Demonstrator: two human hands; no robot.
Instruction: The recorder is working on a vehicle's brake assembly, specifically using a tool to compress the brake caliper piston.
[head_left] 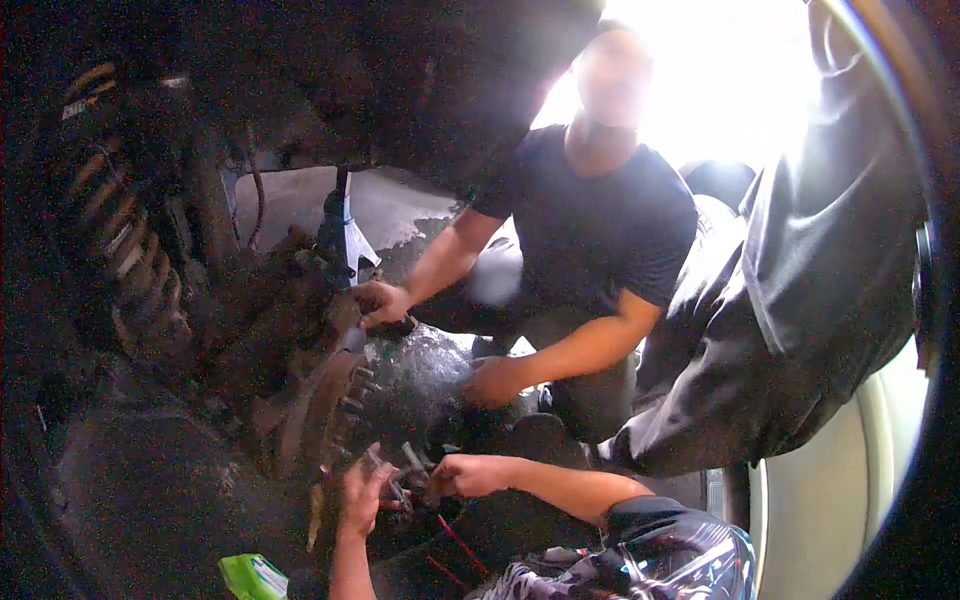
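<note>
My left hand is raised from the lower edge, its fingers curled against a small grey metal part. My right hand reaches in from the right, fingers closed on the same grey part or one right beside it; its kind is too dark and blurred to tell. Just beyond my hands is a rusty wheel hub with several studs sticking out. A co-worker's hand touches the top of the hub assembly. The co-worker's other hand is low, to the right of the hub.
A coil spring stands in the dark wheel well at left. Behind the hub is a pale blue-grey support. The co-worker crouches opposite. Dark grey cloth fills the right side. A green-and-white packet lies at lower left.
</note>
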